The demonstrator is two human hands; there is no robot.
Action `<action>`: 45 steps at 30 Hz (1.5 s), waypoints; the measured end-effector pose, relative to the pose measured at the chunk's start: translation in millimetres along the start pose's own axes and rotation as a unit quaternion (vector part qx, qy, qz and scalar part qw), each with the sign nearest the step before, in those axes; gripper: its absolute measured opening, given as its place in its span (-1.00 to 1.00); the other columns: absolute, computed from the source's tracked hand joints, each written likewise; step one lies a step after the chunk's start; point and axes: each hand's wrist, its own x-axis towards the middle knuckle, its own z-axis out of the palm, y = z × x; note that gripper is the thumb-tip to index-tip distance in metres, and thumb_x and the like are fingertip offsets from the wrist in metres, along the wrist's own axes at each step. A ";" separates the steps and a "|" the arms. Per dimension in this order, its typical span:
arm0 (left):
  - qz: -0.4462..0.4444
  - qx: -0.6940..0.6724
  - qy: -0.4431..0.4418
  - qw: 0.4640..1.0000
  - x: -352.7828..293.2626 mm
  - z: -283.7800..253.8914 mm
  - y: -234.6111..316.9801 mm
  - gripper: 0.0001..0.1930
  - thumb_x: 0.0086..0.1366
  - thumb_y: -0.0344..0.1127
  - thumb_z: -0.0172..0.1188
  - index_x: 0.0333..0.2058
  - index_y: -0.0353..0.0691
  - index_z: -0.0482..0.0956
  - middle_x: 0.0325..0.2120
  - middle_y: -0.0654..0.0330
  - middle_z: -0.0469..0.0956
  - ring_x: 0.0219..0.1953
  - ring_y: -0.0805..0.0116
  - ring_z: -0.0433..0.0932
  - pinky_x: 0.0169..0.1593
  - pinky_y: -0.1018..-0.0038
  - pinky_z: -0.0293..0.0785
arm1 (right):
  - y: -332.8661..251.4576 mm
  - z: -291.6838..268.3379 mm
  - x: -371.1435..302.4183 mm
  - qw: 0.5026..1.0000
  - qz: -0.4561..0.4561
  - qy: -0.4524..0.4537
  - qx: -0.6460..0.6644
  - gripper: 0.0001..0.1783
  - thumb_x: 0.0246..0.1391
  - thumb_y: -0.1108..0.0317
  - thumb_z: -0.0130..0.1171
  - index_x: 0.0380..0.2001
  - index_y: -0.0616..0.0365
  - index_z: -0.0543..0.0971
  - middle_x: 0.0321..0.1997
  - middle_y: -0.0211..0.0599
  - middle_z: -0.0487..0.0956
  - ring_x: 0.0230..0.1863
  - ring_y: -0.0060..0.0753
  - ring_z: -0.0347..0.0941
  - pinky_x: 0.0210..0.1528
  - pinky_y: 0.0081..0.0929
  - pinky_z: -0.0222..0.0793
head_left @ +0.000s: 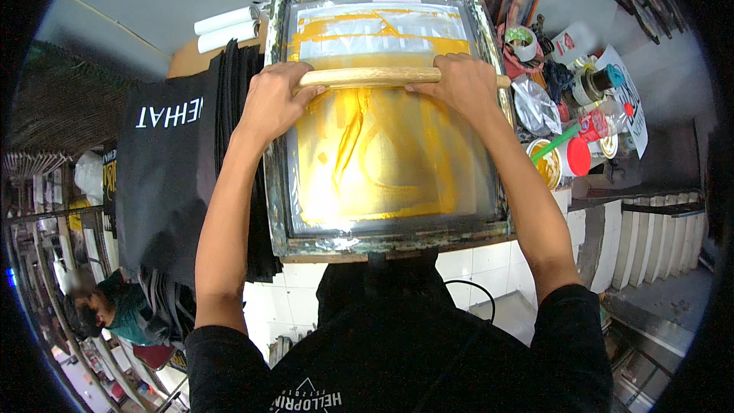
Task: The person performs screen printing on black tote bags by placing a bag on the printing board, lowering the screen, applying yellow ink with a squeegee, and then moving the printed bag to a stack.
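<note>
A screen-printing frame with a worn, ink-stained rim lies in front of me. Yellow ink streaks its mesh, thickest in the middle and along the near edge. Across the upper part of the screen runs a squeegee with a pale wooden handle. My left hand is closed round its left end, thumb on the near side. Toward its right end my right hand grips it too, and the tip of the handle sticks out past that hand. The squeegee's blade is hidden beneath the handle.
A stack of black printed bags stands left of the frame, with white rolls behind. At right are an ink tub with a green stick, a red-lidded jar, bottles and rags. Another person is at the lower left.
</note>
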 end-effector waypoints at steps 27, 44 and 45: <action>-0.027 -0.024 -0.004 0.999 -205.6 -6.1 107.8 -0.56 0.06 -0.31 0.46 -0.09 -0.34 0.61 -0.19 -0.03 0.65 -0.14 -0.03 0.59 0.02 0.18 0.46 | -78.5 -61.2 -213.6 0.998 0.009 -0.002 0.058 -0.56 -0.46 0.23 0.52 -0.44 0.06 0.53 -0.40 -0.33 0.54 -0.27 -0.14 0.53 -0.21 -0.19 0.45; -0.032 -0.085 0.354 0.931 -214.7 -43.1 101.6 0.56 -0.30 0.17 0.66 0.51 -0.09 -0.32 0.50 -0.11 -0.06 0.52 -0.05 -0.04 0.54 0.01 -0.17 | -61.0 -157.2 -150.0 0.951 -0.079 0.295 0.056 -0.60 -0.47 0.38 0.34 -0.36 0.09 0.62 -0.34 -0.34 0.65 -0.28 -0.17 0.61 -0.21 -0.22 0.47; -0.019 -0.072 0.363 0.929 -199.3 -61.1 109.1 0.56 -0.31 0.17 0.67 0.51 -0.07 -0.31 0.50 -0.12 -0.05 0.53 -0.07 -0.04 0.54 0.02 -0.15 | -58.8 -174.0 -135.5 0.943 -0.079 0.320 0.035 -0.65 -0.41 0.43 0.32 -0.36 0.10 0.66 -0.37 -0.33 0.68 -0.29 -0.15 0.65 -0.21 -0.24 0.51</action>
